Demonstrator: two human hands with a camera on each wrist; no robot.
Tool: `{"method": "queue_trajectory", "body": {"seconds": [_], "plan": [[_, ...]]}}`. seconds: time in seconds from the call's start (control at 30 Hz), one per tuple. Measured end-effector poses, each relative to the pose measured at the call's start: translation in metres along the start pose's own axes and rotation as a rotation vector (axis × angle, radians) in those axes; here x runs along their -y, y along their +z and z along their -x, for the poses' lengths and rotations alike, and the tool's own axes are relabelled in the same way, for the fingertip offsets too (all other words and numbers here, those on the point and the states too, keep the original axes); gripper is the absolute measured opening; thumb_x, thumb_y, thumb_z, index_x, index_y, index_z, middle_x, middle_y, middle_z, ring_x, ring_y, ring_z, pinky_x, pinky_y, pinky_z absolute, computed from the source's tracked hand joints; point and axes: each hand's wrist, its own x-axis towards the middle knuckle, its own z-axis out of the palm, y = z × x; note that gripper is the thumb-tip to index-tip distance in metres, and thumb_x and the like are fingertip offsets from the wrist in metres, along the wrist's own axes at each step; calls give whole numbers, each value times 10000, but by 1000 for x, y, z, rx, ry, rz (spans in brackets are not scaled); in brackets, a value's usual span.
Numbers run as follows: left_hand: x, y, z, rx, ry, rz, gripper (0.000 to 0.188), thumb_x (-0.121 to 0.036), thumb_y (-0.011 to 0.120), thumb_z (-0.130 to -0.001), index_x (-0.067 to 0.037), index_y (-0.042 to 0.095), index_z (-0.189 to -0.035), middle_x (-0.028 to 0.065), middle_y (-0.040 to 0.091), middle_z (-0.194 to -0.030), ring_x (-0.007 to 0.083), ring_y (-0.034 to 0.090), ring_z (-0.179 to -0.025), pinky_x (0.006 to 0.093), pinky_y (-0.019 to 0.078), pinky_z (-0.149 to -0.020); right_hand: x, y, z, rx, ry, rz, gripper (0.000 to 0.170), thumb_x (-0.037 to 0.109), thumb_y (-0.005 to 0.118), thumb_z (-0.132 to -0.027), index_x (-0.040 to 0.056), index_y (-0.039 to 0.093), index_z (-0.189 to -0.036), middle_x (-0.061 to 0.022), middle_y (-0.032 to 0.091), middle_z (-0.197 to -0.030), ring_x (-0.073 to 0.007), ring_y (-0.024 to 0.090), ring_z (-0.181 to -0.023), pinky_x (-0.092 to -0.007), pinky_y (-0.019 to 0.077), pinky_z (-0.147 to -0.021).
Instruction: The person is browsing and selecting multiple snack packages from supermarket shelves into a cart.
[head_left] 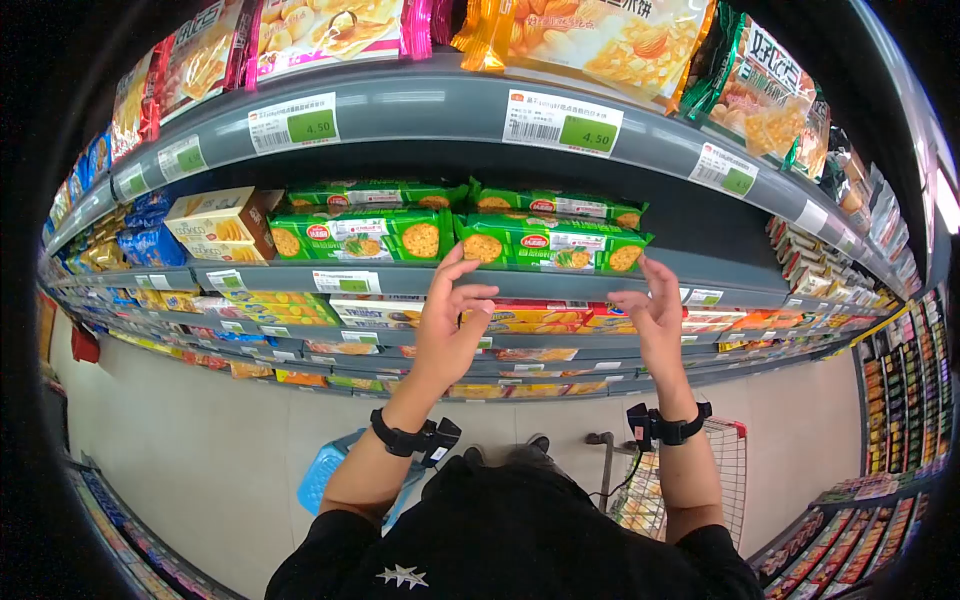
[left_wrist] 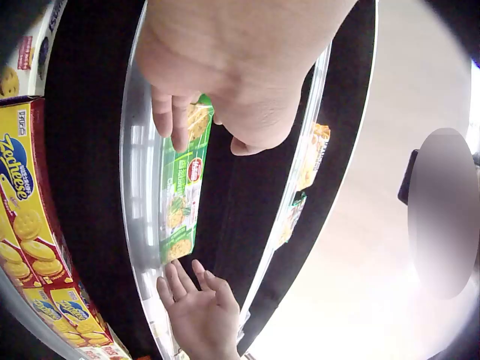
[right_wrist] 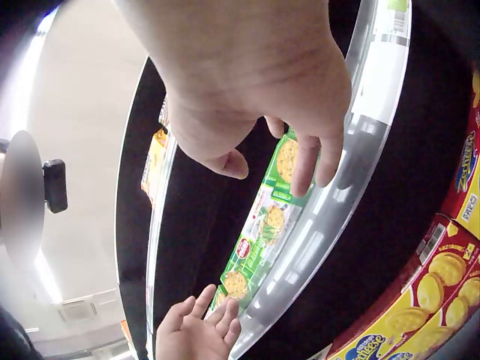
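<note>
Your right hand [right_wrist: 270, 97] looms large at the top, its fingers overlapping one end of a green cracker packet [right_wrist: 261, 217]. At the other end your left hand [right_wrist: 196, 331] has its fingertips at the wrapper; whether they touch is hard to tell. Beside the packet runs a glossy grey shelf edge [right_wrist: 324, 232], with red-and-yellow boxes [right_wrist: 424, 304] at lower right.
</note>
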Motion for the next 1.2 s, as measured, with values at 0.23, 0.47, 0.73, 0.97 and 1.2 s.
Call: {"method": "queue_trajectory", "body": {"seconds": [0.23,0.47,0.73,0.97,1.2], "plan": [[0,-1,-3,-14,-18,88,602,38,567,-891,-44,323,-1435,174,287,-1542,210,605,-1121,286,494,-867,2,1,-2,-19,3,0,642,-114,480,-872,53,278,-1457,-200,300,-1532,-248,627,-1095,-303,516,-889],[4,1,-1,25,-24,89,627,18,568,-905,-49,289,-1463,149,287,-1547,209,588,-1139,270,485,-859,3,-3,-13,-144,29,-1,652,-27,479,-908,51,222,-1502,-231,248,-1551,-260,637,-1075,-332,543,-885],[-1,-1,-4,20,-27,112,648,15,566,-898,-48,276,-1475,176,304,-1528,226,582,-1149,294,478,-885,-1,-3,-17,-82,86,-72,694,60,518,-924,20,171,-1524,-261,329,-1499,-283,637,-1088,-346,558,-854],[-16,-4,2,18,24,80,648,-14,576,-905,-40,273,-1477,191,369,-1483,231,573,-1162,302,467,-896,-5,-1,-4,-86,39,-170,726,145,616,-929,37,205,-1518,-195,380,-1473,-304,559,-1206,-386,527,-914],[-20,-18,16,52,26,250,621,-34,587,-910,-10,309,-1464,128,521,-1302,202,545,-1186,307,442,-932,13,-4,28,-63,-93,-183,591,117,594,-919,51,325,-1441,-144,440,-1409,-274,497,-1247,-386,466,-982]]}}
